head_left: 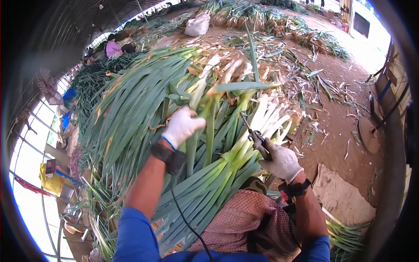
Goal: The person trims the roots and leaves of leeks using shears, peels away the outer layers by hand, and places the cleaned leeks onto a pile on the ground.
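My left hand [185, 126], in a white glove, is closed around a thick green onion [198, 94] whose pale end points away from me. In my gloved right hand [281, 161] is a pair of snips [257, 139] with dark handles and narrow, pointed blades. The tips lie just above the stalks. Below them a bunch of green onions [235, 159] rests over my lap, with white stems toward the upper right and leaves toward the lower left. A big heap of green onions [135, 91] spreads beyond my left hand.
Dry peelings litter the dirt floor [340, 113] to the right. More green onions [279, 26] are piled at the back, near a white sack [197, 25]. Another person in pink [113, 48] sits at the far left. A brown flattened sheet [342, 194] lies at lower right.
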